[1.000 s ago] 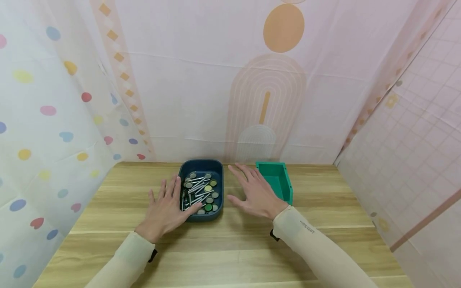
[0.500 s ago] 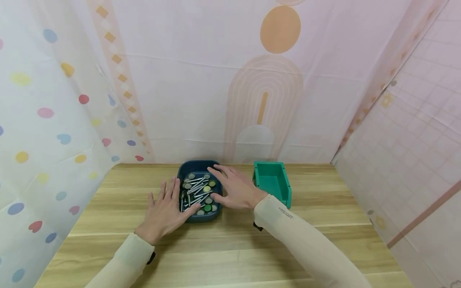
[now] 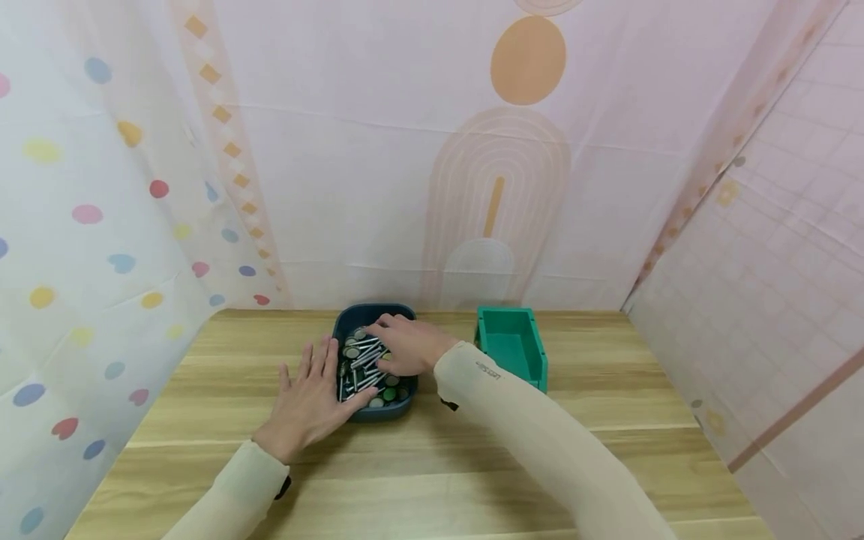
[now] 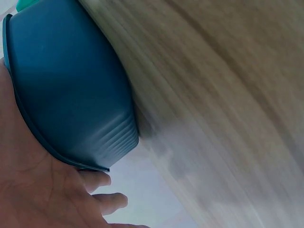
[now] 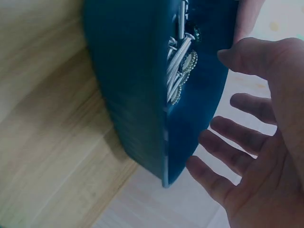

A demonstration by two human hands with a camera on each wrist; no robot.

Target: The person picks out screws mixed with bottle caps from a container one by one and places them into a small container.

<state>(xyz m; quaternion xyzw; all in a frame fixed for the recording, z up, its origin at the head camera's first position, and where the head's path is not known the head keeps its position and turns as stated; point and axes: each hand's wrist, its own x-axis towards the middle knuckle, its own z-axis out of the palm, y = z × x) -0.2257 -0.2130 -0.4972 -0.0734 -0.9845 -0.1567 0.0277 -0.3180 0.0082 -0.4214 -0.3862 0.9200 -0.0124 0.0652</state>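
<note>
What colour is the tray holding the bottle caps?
Dark blue; the tray shows best in the left wrist view.

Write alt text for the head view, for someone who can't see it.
A person's right grip is over a dark blue tray of screws and bottle caps, with the left grip spread against the tray's left side. A green bin stands to the right on the wooden table.

- One dark blue tray (image 3: pixel 388 411)
- One green bin (image 3: pixel 509 350)
- One left hand (image 3: pixel 310 401), one right hand (image 3: pixel 413 347)
- One green bottle cap (image 3: pixel 389 394)
- Screws (image 5: pixel 176 61) and other bottle caps (image 3: pixel 352 352): several each, too overlapped to count
- One wooden tabletop (image 3: pixel 432 480)
</note>
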